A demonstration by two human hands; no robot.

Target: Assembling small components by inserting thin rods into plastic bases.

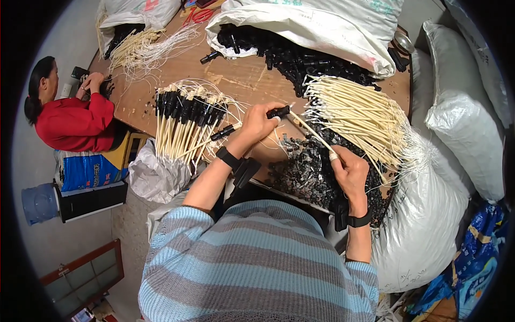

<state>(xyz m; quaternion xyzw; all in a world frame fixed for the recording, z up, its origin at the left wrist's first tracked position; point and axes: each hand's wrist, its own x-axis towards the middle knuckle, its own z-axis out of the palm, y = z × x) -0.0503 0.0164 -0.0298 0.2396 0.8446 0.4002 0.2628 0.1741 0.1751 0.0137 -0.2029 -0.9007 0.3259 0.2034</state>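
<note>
My left hand (258, 124) is closed around a black plastic connector (278, 112) above the middle of the table. A cream sleeved cord (313, 131) runs from that connector's end down to my right hand (351, 170), which pinches it between thumb and fingers. Whether the cord's tip sits inside the connector or only touches it, I cannot tell. Beside my left wrist lies a bundle of cream cords with black connectors (188, 110) on their ends. Beyond my right hand is a large bundle of cords without connectors (359, 118), with white wire ends.
A heap of small black and clear parts (300, 174) lies between my hands and the near edge. An open white sack (316, 35) spills black connectors (289, 64) at the back. Red scissors (199, 15) lie far off. A person in red (78, 121) works at the left.
</note>
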